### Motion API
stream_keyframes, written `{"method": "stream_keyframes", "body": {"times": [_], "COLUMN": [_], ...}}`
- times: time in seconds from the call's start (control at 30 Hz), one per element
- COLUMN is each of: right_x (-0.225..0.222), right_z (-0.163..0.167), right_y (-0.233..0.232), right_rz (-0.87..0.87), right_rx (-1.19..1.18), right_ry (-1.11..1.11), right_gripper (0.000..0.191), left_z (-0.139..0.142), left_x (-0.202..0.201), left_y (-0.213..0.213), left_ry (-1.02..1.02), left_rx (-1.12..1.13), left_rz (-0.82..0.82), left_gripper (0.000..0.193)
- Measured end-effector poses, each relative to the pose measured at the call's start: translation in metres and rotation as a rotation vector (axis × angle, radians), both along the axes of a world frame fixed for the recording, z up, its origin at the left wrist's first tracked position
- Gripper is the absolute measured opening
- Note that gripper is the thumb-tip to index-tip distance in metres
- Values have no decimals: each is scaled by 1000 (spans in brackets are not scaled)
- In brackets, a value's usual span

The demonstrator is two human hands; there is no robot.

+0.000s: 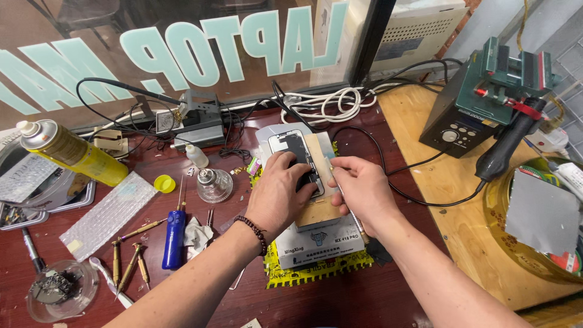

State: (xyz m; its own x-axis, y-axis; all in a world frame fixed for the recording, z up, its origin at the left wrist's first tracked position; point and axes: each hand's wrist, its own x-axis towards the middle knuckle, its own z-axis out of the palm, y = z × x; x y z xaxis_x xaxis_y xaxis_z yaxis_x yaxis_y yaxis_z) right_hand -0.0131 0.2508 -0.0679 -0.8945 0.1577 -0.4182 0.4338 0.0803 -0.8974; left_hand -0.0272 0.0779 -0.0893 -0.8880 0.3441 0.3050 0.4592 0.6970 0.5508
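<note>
Two hands on the phone [299, 159], which lies face-down and opened on a grey heating pad [319, 234] set over a yellow mat [316, 267], near the middle of the red-brown bench [340, 297]. I read the left hand [280, 193] as a clamp: fingers spread and pressed flat over the lower half of the phone, gripping nothing, probably to keep the body from sliding on the pad. The right hand [359, 189] is pinched shut on a thin metal tool [340, 193], tip touching the phone's right edge beside a tan strip [320, 159]; a pencil-style hold suits fine prying. Screwdrivers, one blue [174, 234] and several brass [130, 255], lie to the left within the left hand's reach, next to a small glass bottle [214, 184]. The yellow spray can [73, 152] lies well apart, at the far left. The hot-air station [486, 100] sits at the right with its black handpiece [507, 146] parked, off the phone.
</note>
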Motion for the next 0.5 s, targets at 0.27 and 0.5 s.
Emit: {"method": "stream_keyframes", "body": {"times": [0.27, 0.5], "right_x": [7, 12], "right_z": [17, 24], "right_y": [16, 4], "right_rz": [87, 145], "right_rx": [-279, -129], "right_ry": [70, 160], "right_gripper": [28, 18], "left_z": [11, 15], "left_x": [-20, -31], "left_y": [-1, 2], "left_ry": [15, -1048], "left_rx": [197, 1153], "left_rz": [148, -24], "left_gripper": [24, 11]}}
